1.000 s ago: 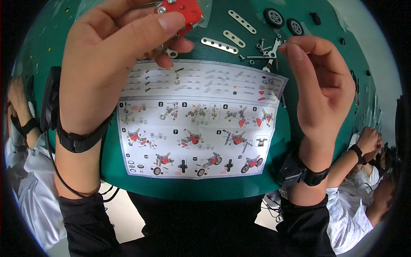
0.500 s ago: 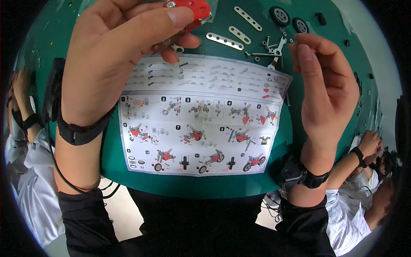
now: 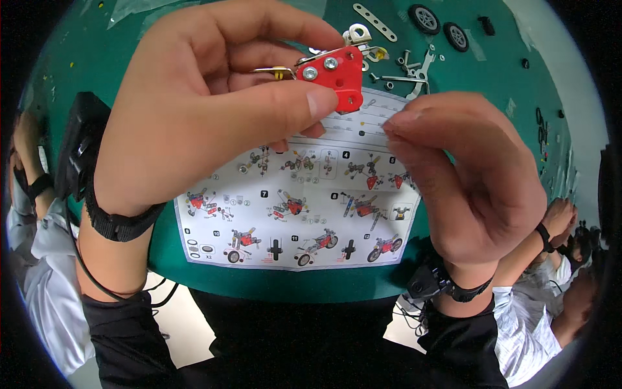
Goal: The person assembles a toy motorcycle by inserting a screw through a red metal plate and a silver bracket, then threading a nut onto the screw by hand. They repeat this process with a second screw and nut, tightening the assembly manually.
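Observation:
My left hand [image 3: 201,110] grips a red model-kit assembly [image 3: 342,76] between thumb and fingers, above the upper part of a printed instruction sheet [image 3: 298,227]. Two silver screw heads show on its red plate, and metal brackets stick out at its left and top. Just right of it, apart from the red plate, is my right hand [image 3: 473,175]. Its thumb and index fingertips are pressed together; anything between them is too small to make out.
Beyond the sheet lie a perforated metal strip [image 3: 374,22], a small wrench [image 3: 426,70], several screws and nuts, two black wheels [image 3: 424,19], and a small black part [image 3: 486,25] on the green table [image 3: 324,285]. Other people's arms show at both sides.
My left hand has brought the red assembly rightward and down, turning more of its plate into view. My right hand has come left and lower, closer to it, still pinched.

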`<act>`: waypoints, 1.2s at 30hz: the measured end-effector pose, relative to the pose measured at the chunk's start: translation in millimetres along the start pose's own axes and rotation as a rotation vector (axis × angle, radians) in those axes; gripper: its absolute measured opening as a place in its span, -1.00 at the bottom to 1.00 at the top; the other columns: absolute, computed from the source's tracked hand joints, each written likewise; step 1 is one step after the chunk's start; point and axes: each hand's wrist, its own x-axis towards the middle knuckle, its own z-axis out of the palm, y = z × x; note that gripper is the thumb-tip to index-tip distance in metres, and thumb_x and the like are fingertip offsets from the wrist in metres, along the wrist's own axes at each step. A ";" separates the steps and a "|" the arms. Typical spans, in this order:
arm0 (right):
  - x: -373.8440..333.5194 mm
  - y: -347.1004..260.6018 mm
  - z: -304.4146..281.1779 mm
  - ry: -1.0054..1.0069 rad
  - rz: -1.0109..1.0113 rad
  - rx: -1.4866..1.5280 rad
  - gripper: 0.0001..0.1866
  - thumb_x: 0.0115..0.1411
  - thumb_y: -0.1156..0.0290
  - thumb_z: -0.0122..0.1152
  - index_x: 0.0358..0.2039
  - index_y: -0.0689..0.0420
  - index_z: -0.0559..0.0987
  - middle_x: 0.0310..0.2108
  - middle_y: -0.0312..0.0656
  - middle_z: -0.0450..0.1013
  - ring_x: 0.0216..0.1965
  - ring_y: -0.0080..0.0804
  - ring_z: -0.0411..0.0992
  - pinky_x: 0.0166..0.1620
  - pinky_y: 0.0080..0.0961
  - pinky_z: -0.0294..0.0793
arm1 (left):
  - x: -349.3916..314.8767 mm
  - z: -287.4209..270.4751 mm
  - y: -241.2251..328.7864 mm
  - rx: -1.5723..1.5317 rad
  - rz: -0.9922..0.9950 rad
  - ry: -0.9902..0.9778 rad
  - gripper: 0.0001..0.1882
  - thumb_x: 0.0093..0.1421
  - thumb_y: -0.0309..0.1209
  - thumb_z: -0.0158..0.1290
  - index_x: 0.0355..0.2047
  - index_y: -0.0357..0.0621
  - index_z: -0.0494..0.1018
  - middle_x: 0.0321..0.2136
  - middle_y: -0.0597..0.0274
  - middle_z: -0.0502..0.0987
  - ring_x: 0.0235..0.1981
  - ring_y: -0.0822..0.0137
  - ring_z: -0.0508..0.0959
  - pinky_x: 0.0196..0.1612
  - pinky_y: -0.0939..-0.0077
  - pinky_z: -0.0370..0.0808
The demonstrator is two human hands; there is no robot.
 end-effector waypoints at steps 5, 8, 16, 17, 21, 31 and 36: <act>-3.0 -4.2 6.7 0.081 0.182 0.131 -0.72 -0.04 0.91 0.23 -0.28 0.41 0.56 -0.30 0.06 0.55 -0.21 -0.21 0.55 -0.10 -0.40 0.54 | -2.2 0.9 -2.4 0.035 0.085 -0.015 -0.51 0.17 -0.50 0.20 0.12 -0.30 0.39 -0.19 0.09 0.64 -0.35 0.43 0.67 -0.38 0.69 0.58; -2.8 -6.7 6.1 0.074 0.198 0.126 -0.72 -0.05 0.90 0.26 -0.29 0.40 0.56 -0.30 0.06 0.55 -0.20 -0.23 0.55 -0.10 -0.40 0.55 | -4.4 5.0 -0.3 0.000 0.071 -0.008 -0.51 0.17 -0.53 0.21 0.12 -0.31 0.40 -0.18 0.11 0.64 -0.32 0.45 0.66 -0.36 0.71 0.56; -3.5 -3.4 6.2 0.036 0.106 -0.014 -0.68 -0.09 0.88 0.32 -0.27 0.40 0.58 -0.29 0.03 0.55 -0.21 -0.26 0.54 -0.11 -0.43 0.53 | -7.8 15.6 -1.8 -0.002 0.082 0.005 -0.50 0.13 -0.63 0.20 0.11 -0.33 0.40 -0.12 0.09 0.61 -0.20 0.47 0.63 -0.28 0.72 0.55; -1.9 -4.9 5.3 0.043 0.101 -0.040 -0.67 -0.11 0.88 0.34 -0.27 0.39 0.58 -0.28 0.03 0.55 -0.22 -0.27 0.54 -0.12 -0.44 0.52 | -7.4 16.0 -0.6 -0.024 0.088 0.011 -0.50 0.13 -0.66 0.19 0.11 -0.34 0.40 -0.11 0.07 0.61 -0.18 0.46 0.62 -0.26 0.72 0.55; 3.6 -12.9 2.4 0.008 0.090 -0.099 -0.66 -0.13 0.86 0.36 -0.27 0.38 0.59 -0.28 0.04 0.55 -0.23 -0.28 0.53 -0.15 -0.45 0.51 | -5.7 17.5 -25.2 -0.256 0.272 -0.059 -0.50 0.13 -0.69 0.16 0.11 -0.35 0.40 -0.08 0.05 0.60 -0.16 0.43 0.62 -0.21 0.70 0.55; 18.0 -35.0 20.5 -0.090 0.228 -0.285 -0.67 -0.11 0.88 0.33 -0.28 0.35 0.56 -0.28 0.00 0.49 -0.23 -0.30 0.47 -0.15 -0.48 0.46 | -12.8 19.7 -12.5 -0.138 0.261 0.049 -0.47 0.11 -0.69 0.17 0.13 -0.32 0.37 -0.09 0.00 0.59 -0.12 0.36 0.62 -0.08 0.60 0.53; 2.8 -14.9 8.3 0.043 0.145 -0.148 -0.71 -0.06 0.90 0.24 -0.29 0.37 0.55 -0.28 0.02 0.48 -0.22 -0.28 0.47 -0.13 -0.48 0.45 | -9.5 19.9 -0.4 -0.042 0.123 0.036 -0.42 0.09 -0.64 0.24 0.14 -0.28 0.34 -0.13 0.00 0.60 -0.16 0.35 0.63 -0.09 0.61 0.53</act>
